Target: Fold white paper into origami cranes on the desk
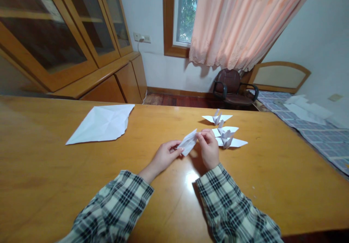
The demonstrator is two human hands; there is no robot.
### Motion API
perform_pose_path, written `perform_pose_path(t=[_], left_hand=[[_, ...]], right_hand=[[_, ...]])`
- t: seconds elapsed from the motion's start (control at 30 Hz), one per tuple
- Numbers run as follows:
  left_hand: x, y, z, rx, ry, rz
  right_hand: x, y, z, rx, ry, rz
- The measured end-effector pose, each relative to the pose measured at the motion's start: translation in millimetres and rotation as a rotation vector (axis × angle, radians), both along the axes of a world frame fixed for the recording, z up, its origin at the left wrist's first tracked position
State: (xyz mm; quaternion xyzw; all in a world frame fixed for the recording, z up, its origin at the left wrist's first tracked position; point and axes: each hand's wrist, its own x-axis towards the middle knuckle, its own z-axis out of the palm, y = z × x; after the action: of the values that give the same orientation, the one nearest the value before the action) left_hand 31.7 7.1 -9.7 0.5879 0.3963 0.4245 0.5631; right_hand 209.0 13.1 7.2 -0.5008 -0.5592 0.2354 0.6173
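A small folded piece of white paper [188,143] is held between both hands above the table. My left hand [167,156] pinches its lower left side, with the thumb on top. At the upper right corner, the thumb and fingers of my right hand [209,148] close on the same paper. Just beyond and to the right of that hand stand several white paper cranes; the farthest crane [217,118] is apart from the others, while the nearest crane [227,142] is partly covered by the one behind it and by my right hand.
A creased sheet of white paper [103,123] lies flat at the left of the wooden table [163,206]. Beyond the far edge are a wooden cabinet [109,79], a brown office chair [231,85] and a pink curtain [234,21]. A bed [308,123] stands at the right.
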Motion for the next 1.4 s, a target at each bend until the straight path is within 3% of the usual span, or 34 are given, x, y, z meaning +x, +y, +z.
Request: perform_pose_path(t=[0.37, 0.73, 1.07, 1.2, 1.4], left_hand=[[1, -3, 3.7, -0.046, -0.039, -0.102], [4, -3, 1.0, -0.097, -0.048, -0.118], [4, 4, -0.8, -0.146, -0.129, 0.107], [4, 4, 1.6, -0.104, -0.173, 0.132], [3, 5, 0.6, -0.085, -0.215, 0.14]], right_hand=[[-1, -6, 7.7, 0.03, -0.047, -0.081], [-1, -6, 10.0, 0.06, -0.144, -0.157], [-9, -8, -3.2, 0.05, -0.11, -0.108], [-13, -11, -2.8, 0.033, -0.232, 0.01], [-16, -10, -6.1, -0.007, -0.264, 0.067]])
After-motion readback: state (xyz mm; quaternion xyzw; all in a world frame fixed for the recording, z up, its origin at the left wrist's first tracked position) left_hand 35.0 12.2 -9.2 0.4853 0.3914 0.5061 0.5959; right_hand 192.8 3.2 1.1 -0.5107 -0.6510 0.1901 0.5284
